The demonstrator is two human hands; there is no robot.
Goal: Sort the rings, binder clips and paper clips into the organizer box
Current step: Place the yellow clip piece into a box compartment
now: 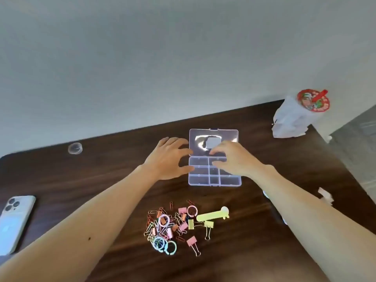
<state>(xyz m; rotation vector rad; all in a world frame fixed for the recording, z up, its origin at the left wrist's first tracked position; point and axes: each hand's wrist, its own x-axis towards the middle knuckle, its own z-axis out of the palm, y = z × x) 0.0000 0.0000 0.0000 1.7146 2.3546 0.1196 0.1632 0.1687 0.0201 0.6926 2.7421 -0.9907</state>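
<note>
presently, one clear organizer box [214, 181] lies open, its lid [213, 135] flat at 12 o'clock. two hands, apart: left hand [168, 157] spread, touching the box's 9 o'clock edge; right hand [232, 157] loosely curved over it, holding nothing. at 6 o'clock, one pile: four rings [192, 206]; binder clips [191, 241] and paper clips [149, 231] too tangled to count.

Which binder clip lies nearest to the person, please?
The pink binder clip just below the pile, wire handles pointing toward the person; the other pink and yellow clips lie farther up.
</note>
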